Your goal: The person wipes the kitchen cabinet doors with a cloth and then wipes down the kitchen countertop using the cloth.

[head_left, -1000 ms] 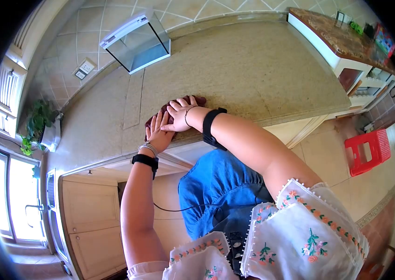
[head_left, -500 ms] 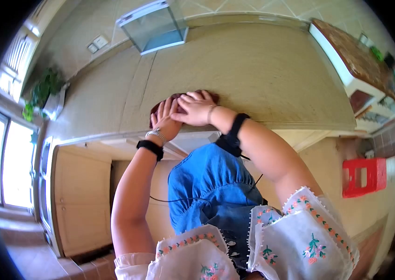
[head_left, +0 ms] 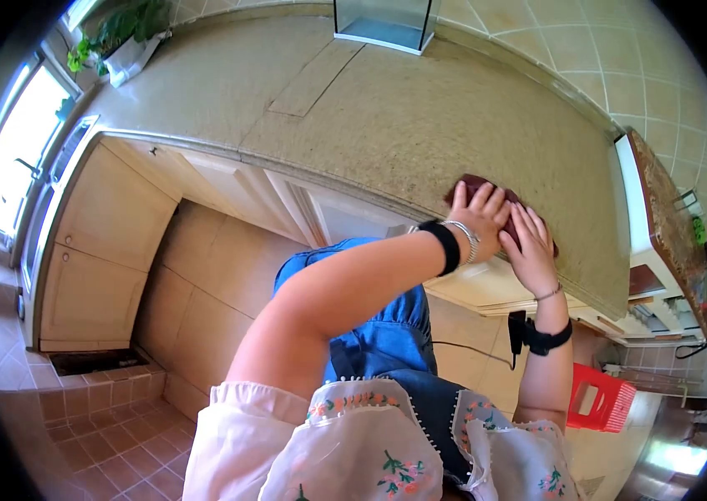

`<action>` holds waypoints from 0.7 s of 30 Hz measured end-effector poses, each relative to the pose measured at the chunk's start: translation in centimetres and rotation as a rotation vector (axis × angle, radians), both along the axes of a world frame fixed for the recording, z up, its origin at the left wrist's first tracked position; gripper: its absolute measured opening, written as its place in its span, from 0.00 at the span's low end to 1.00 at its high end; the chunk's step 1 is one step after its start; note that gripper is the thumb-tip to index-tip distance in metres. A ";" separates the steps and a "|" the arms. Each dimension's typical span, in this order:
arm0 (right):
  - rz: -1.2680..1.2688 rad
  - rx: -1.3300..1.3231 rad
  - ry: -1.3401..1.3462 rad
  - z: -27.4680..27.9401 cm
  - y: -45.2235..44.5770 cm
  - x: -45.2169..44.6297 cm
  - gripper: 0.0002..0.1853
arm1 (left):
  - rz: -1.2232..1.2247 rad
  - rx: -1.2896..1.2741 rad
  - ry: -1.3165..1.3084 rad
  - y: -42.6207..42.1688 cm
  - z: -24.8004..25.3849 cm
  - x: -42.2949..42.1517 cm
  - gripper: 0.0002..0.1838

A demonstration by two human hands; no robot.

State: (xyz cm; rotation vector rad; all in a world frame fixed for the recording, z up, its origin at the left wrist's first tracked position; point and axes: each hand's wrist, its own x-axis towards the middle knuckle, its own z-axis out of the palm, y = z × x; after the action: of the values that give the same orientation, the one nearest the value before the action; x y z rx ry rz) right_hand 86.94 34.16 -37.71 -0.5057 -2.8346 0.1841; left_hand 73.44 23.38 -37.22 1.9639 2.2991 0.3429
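A dark red cloth lies bunched on the stone countertop, close to its front edge. My left hand presses on the cloth with its fingers spread and flat. Beside it, touching it, my right hand also lies on the cloth, fingers stretched out. The palms hide much of the cloth. Neither hand wraps round anything.
A glass tank stands at the back of the counter. A potted plant is at the far left, by the window. To the right are a marble-topped cabinet and, on the floor, a red stool.
Both hands and the cloth have moved right along the counter's front edge. The view has turned, so the tank and plant appear higher up and further right.
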 end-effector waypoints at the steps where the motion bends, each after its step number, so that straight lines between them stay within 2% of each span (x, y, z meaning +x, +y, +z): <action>1: -0.026 0.017 -0.008 -0.1 0.0 0.5 0.33 | -0.004 0.009 0.016 0.2 -0.1 0.4 0.35; 10: -0.172 0.000 -0.135 0.1 -0.7 -1.6 0.37 | -0.029 0.198 0.018 -0.3 -2.2 -1.2 0.32; 21: -0.047 0.052 -0.135 0.6 -6.6 -13.0 0.39 | 0.166 0.305 0.098 -7.3 -2.5 -10.3 0.32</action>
State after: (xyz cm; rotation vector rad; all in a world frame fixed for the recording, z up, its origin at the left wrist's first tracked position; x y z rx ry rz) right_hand 73.89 27.54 -37.16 -0.5938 -2.9461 0.0697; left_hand 63.09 16.03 -39.76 1.9581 2.6138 0.6626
